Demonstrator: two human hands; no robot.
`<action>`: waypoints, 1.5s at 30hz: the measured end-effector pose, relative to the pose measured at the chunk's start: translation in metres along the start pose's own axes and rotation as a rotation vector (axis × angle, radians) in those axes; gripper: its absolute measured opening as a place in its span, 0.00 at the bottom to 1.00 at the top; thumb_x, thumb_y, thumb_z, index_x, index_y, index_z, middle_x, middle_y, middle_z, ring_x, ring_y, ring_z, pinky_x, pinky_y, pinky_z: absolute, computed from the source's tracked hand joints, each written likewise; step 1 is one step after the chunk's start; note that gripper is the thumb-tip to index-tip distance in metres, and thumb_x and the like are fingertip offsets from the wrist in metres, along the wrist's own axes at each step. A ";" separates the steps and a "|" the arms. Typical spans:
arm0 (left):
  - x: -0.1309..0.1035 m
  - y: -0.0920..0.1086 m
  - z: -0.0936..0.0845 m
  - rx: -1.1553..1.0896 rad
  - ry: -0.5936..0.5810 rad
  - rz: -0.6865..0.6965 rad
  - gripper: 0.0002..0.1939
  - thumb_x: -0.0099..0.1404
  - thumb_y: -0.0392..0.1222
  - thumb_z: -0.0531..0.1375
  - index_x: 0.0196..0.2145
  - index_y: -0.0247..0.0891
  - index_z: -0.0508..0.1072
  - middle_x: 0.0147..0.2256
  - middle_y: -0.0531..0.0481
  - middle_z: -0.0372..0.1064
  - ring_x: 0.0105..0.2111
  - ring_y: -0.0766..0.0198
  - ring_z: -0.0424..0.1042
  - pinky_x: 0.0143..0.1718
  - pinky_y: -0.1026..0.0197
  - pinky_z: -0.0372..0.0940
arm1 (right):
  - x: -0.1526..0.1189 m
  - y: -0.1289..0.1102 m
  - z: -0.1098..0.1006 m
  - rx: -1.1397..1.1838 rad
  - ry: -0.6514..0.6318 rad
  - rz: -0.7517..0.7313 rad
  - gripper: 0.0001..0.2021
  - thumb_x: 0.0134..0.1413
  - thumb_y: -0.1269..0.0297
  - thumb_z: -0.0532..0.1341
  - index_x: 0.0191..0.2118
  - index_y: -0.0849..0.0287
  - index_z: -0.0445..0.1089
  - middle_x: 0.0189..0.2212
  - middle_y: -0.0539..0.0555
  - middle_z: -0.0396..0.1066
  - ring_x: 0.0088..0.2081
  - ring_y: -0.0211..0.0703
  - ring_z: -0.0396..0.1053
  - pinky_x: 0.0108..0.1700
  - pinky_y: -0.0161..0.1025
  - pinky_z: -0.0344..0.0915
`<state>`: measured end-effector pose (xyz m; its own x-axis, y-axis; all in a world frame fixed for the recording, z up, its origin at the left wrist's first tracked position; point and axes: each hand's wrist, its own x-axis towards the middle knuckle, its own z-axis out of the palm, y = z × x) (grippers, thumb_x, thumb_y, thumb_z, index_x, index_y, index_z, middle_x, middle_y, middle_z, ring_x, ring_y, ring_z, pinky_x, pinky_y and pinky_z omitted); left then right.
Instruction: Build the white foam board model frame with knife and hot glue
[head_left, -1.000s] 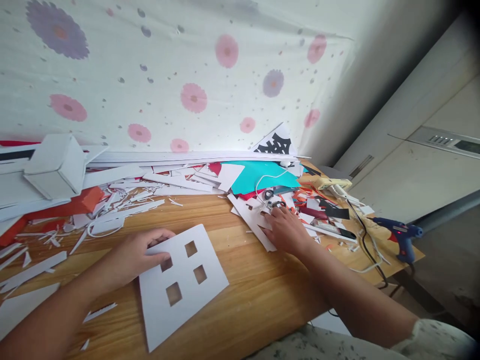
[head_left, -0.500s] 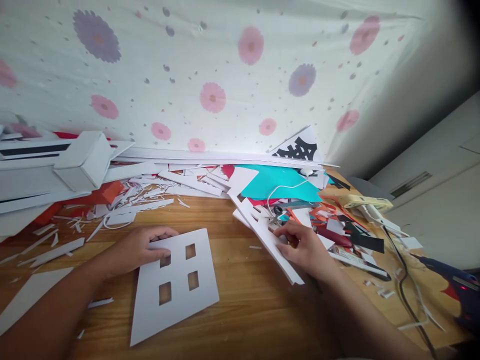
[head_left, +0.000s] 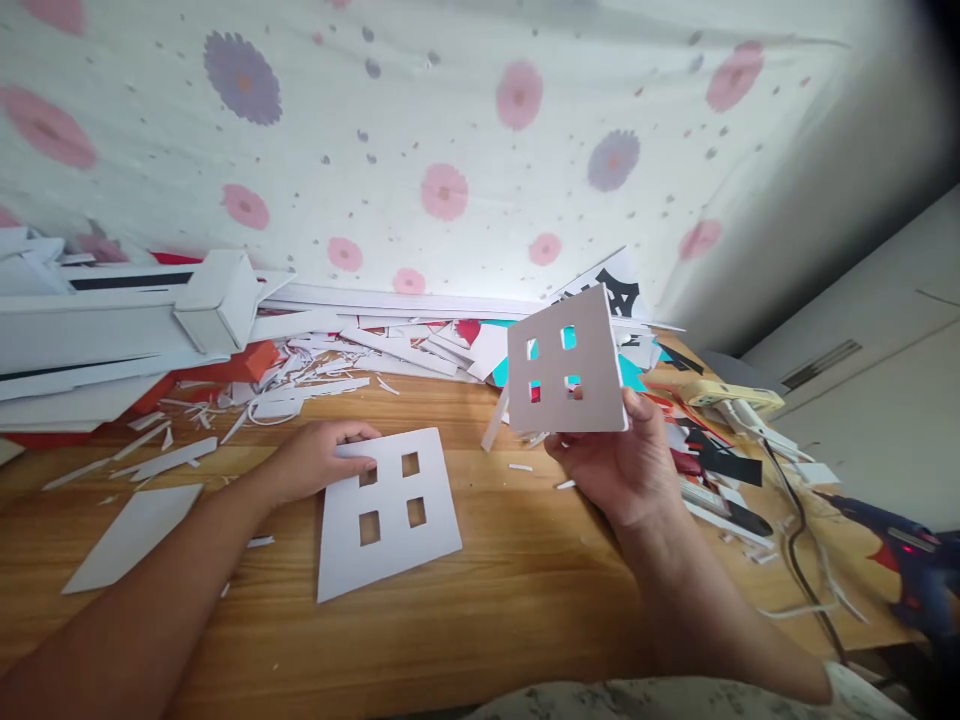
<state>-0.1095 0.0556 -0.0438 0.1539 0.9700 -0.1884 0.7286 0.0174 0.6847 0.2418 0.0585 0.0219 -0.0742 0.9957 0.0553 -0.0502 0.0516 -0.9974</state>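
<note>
My left hand (head_left: pixel 326 462) grips the upper left edge of a white foam board panel (head_left: pixel 391 490) that has square window cut-outs. Its thumb lies on the face over one cut-out, and the fingers are partly hidden behind. In my right hand (head_left: pixel 626 465) is a second panel (head_left: pixel 555 360), held up and tilted above the wood table so that its greyish face shows. Square cut-outs run through this one too, with turquoise and red showing through them. Thumb and fingers close on its lower right corner.
White paper scraps (head_left: pixel 300 385) lie heaped at the back left, beside a long white board structure (head_left: pixel 112 330). A blue glue gun (head_left: pixel 900 560) with a lit red light stands at the right edge. A cream power strip (head_left: pixel 731 395) with cables sits behind it.
My right hand has lifted its panel off the clutter and turned its face toward me. The left panel appears slightly higher and further right, as the view has shifted.
</note>
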 end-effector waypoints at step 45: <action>-0.018 0.008 -0.007 -0.766 0.096 -0.065 0.15 0.56 0.52 0.66 0.33 0.38 0.75 0.27 0.52 0.73 0.25 0.65 0.69 0.25 0.65 0.64 | -0.022 0.049 0.074 0.056 -0.750 0.431 0.38 0.49 0.52 0.69 0.63 0.56 0.56 0.30 0.50 0.74 0.23 0.35 0.68 0.20 0.29 0.58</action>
<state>-0.1109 0.0400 -0.0297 0.0425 0.9774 -0.2072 0.0644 0.2042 0.9768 0.1677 0.0333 -0.0246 -0.7346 0.6125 -0.2919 0.0865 -0.3421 -0.9357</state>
